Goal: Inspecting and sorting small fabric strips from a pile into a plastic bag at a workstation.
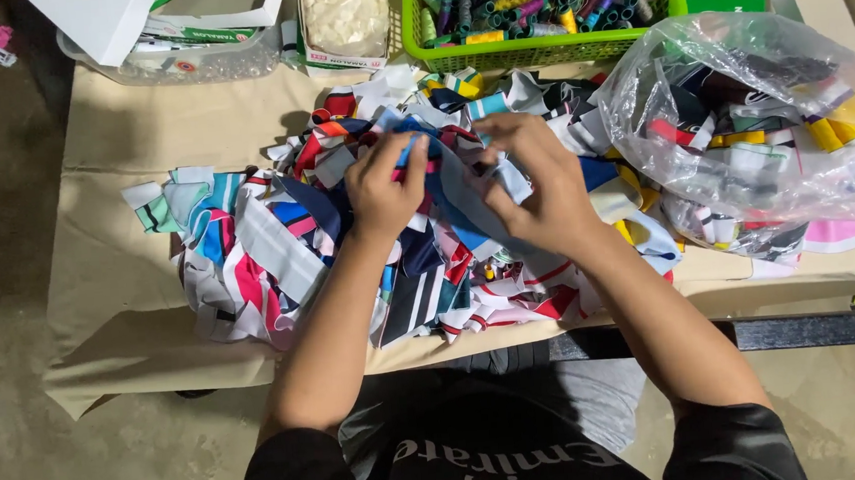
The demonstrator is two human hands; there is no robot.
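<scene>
Two hands, left (382, 191) and right (534, 187), pinching one blue strip (449, 190) over scrap pile (278, 250), table centre. Risk: near-edge scraps likely slide off if pile is tugged.

Light falls from above and slightly ahead, bright and even over the tan paper-covered table (120, 292). Soft shadows lie just left of the heap of multicoloured fabric scraps (278, 250) and under the table's near edge. Floor left of the table is dim, near-black toward the upper corner. White glare streaks on the crinkled clear plastic bag (770, 116) at the table's right end. Mild wide-angle bending at the frame edges. Centre is sharp; slight softness on the fingers of the right hand (534, 187). The lap below the table is dark.
</scene>
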